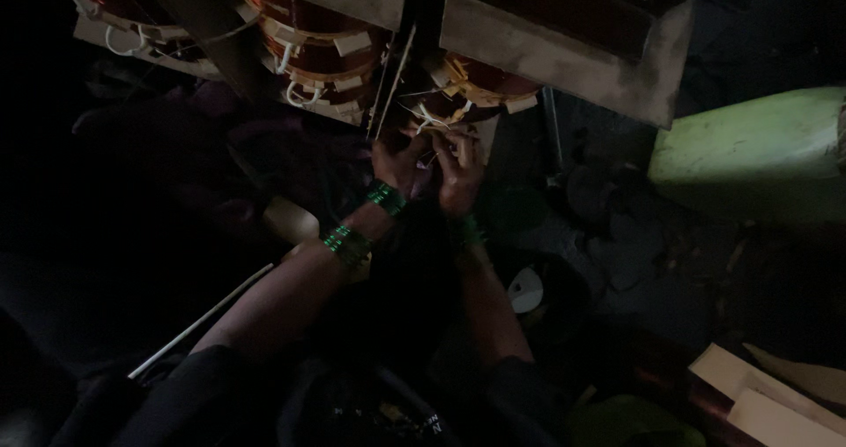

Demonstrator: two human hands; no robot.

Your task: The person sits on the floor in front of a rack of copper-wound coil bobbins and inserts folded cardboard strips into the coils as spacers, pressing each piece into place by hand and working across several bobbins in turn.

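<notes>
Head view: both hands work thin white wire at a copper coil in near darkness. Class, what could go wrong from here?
1. Poor light: the left hand and right hand may misroute the thin white wire.
2. The green bangles could snag on coil leads.
3. The metal frame has hard edges close above the knuckles.

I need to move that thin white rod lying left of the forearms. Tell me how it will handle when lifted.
The white rod looks long, thin and straight, so it is probably light and fairly stiff, though it may flex if lifted by one end. It looks round, so a push could roll it. The dim light hides its material.
</notes>
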